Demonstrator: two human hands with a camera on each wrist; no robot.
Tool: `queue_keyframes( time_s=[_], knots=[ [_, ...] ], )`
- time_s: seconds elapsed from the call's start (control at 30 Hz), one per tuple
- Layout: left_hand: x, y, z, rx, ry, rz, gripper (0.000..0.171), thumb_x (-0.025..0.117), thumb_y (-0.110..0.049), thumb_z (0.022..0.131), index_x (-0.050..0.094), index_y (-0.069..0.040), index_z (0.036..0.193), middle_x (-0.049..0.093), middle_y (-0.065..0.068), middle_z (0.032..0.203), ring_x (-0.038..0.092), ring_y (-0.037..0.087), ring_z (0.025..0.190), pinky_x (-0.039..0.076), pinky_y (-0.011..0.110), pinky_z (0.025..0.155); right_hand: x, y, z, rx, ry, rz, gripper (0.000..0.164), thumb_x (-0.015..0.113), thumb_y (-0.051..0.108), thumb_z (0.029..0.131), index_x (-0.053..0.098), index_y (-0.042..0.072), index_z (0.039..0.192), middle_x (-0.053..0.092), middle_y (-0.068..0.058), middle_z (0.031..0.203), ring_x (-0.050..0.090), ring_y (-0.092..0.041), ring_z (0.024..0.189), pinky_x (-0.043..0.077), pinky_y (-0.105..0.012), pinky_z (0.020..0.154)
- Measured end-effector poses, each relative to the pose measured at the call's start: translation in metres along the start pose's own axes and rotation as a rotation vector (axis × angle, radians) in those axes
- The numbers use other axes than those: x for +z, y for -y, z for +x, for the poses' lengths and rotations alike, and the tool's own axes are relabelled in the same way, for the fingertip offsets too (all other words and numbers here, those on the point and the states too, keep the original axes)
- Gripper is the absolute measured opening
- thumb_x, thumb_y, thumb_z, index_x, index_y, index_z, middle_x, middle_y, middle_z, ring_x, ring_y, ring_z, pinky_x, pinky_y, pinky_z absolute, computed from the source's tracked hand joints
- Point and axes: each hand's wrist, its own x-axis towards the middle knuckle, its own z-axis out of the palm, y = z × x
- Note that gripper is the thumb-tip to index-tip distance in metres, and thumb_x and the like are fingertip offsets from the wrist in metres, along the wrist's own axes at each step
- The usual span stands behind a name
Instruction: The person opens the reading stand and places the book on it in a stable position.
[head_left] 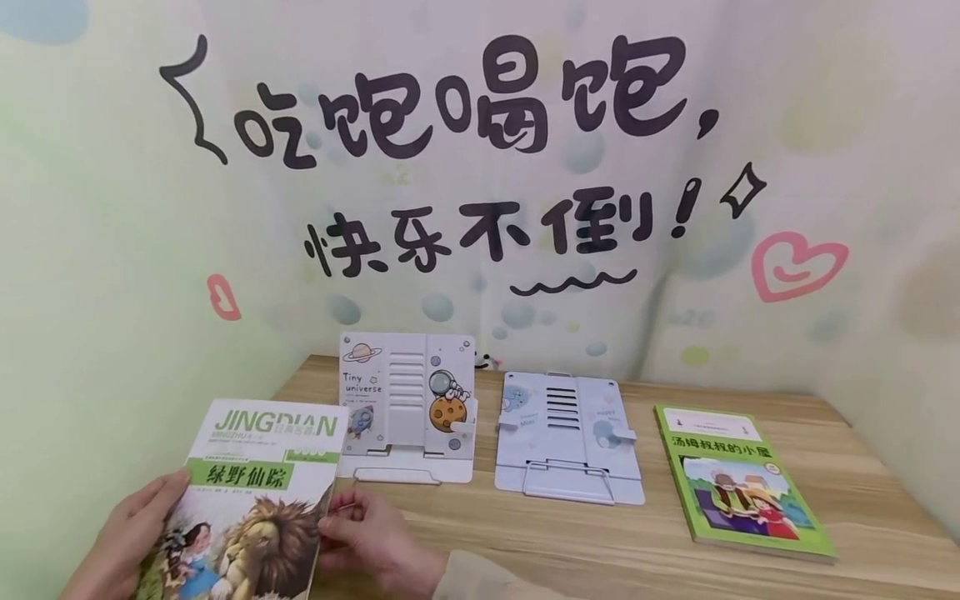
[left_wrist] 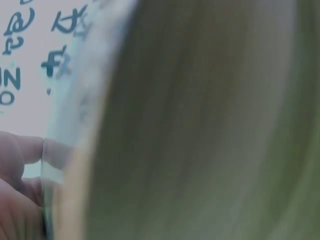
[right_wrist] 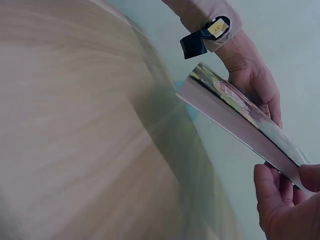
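Altogether 2 books, 2 stands; lion book point(head_left: 251, 508) in both grips: left hand point(head_left: 127, 533), right hand point(head_left: 375, 537).

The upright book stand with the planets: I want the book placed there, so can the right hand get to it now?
Probably yes: the stand sits just beyond the right hand across bare table, though that hand holds the lion book.

Two books point(head_left: 255, 500) point(head_left: 742, 483), two bookstands point(head_left: 408, 408) point(head_left: 570, 437).

Left hand point(head_left: 131, 533): at 7 o'clock in head view, fingers extended toward 1 o'clock, thumb on top, gripping.
Right hand point(head_left: 375, 533): at 6 o'clock, fingers curled, pinching; beige sleeve point(head_left: 487, 583) at wrist.
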Motion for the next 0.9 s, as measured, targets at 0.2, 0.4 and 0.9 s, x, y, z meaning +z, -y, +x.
queue_keyframes(
  time_s=[0.2,0.4,0.9],
  knots=[
    [0.019,-0.028,0.007,0.17,-0.002,0.06,0.069,0.034,-0.042,0.1,0.02,0.01,0.142,0.059,-0.015,0.1,0.052,-0.01,0.081,0.05,0.023,0.072,-0.029,0.034,0.009,-0.11,-0.03,-0.08,0.024,0.058,-0.008,0.084,0.055,-0.003,0.107,0.06,-0.006,0.086,0.062,-0.013,0.069,0.058,-0.038,0.066],
    [0.039,-0.06,0.018,0.417,-0.004,0.149,0.063,0.04,-0.031,0.101,0.023,0.014,0.141,0.049,0.022,0.126,0.051,-0.014,0.085,0.051,0.017,0.073,-0.06,0.081,0.023,-0.178,-0.046,-0.169,0.027,0.057,-0.007,0.086,0.054,-0.007,0.114,0.06,-0.007,0.087,0.063,-0.013,0.071,0.057,-0.038,0.07],
    [0.091,-0.143,0.075,0.646,-0.113,-0.111,0.052,0.061,-0.013,0.091,0.042,0.009,0.135,0.055,-0.023,0.088,0.056,-0.007,0.084,0.051,0.012,0.074,-0.116,0.155,0.056,-0.374,-0.246,-0.405,0.025,0.052,-0.005,0.091,0.055,-0.007,0.115,0.055,-0.008,0.09,0.055,-0.012,0.075,0.057,-0.036,0.073]
  ],
)
